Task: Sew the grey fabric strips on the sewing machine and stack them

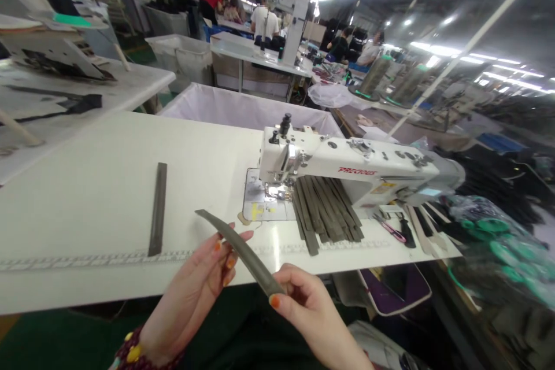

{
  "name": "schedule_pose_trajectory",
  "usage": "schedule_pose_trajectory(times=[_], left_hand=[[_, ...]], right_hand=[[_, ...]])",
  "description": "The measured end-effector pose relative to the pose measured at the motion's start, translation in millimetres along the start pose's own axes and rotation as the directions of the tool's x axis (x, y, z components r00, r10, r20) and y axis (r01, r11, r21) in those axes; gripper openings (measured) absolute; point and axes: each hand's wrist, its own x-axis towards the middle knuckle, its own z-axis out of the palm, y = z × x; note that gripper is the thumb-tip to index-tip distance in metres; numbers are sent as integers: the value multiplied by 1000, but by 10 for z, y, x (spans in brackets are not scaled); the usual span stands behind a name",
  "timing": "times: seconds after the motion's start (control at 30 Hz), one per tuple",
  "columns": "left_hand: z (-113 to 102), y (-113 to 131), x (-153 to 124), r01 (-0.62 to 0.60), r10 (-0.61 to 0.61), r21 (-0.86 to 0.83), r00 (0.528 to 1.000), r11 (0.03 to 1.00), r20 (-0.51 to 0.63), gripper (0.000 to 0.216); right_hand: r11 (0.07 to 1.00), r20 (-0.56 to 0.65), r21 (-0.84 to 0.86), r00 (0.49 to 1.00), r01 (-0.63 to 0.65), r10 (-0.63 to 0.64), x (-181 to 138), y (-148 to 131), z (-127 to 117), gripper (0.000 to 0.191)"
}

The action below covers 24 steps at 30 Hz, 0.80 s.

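Two hands hold one grey strip (243,251). The right hand (306,306) pinches its near end tight, thumb on top. The left hand (203,280) curls its fingers lightly round the middle. The far end pokes out past the left hand. A spare strip (158,208) lies further left, and a pile (327,211) sits beyond the right hand.

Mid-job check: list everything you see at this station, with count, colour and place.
held strip: 1, grey, above table's near edge
loose strip: 1, grey, flat on table, left
strip pile: 1 stack, grey, under machine arm
sewing machine: 1, white, table right
pink-handled tool: 1, right of pile
table: 1, white
bin: 1, white, behind table
left hand: 1, pinching held strip's middle
right hand: 1, pinching its near end
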Motion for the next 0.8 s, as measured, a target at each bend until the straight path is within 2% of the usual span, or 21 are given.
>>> schedule_pose_trajectory(times=[0.1, 0.2, 0.37, 0.53, 0.7, 0.8], left_hand=[[216, 106, -69, -24, 16, -80, 995, 996, -97, 44], [352, 138, -152, -27, 11, -120, 991, 992, -132, 49], [452, 133, -277, -16, -1, -134, 992, 991, -130, 52], [501, 118, -384, -21, 8, -113, 993, 993, -119, 49], [620, 103, -479, 3, -6, -46, 998, 999, -64, 49], [701, 91, -510, -5, 5, -12, 999, 1000, -46, 46]], right_hand=[[995, -22, 60, 997, -75, 77, -261, -71, -36, 28], [996, -63, 72, 996, -60, 64, -439, -129, -65, 28], [1000, -116, 26, 993, 11, -8, -596, -149, -99, 22], [996, -108, 53, 992, 72, -66, -687, -59, -211, 20], [992, -103, 121, 995, 23, -10, -806, 16, -372, 20], [988, -92, 149, 995, 43, -29, -869, 94, -454, 20]])
